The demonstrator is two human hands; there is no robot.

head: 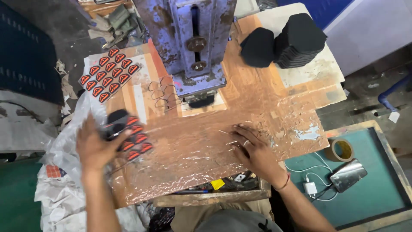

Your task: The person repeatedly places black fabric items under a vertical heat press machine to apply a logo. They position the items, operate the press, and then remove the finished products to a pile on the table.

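At lower left of the frame, the left hand holds a sheet of badges over the table's left edge; the thumb and fingers grip it on its left side, where a black piece sits on top. Each badge is small and shield-shaped, with a black face and a red-orange rim, set in rows on the sheet. A second sheet of the same badges lies flat at upper left, tilted, well apart from the hand.

Right of centre, the right hand lies palm down on the table, fingers spread and pressing the crinkled clear film that covers the brown top. It holds nothing.

Up the middle stands a worn blue press, its head just above the table, with thin wire loops beside it at left. At upper right sits a stack of black pads, one pad leaning beside it. At lower right, a tape roll, a phone and a white charger lie on a green tray.
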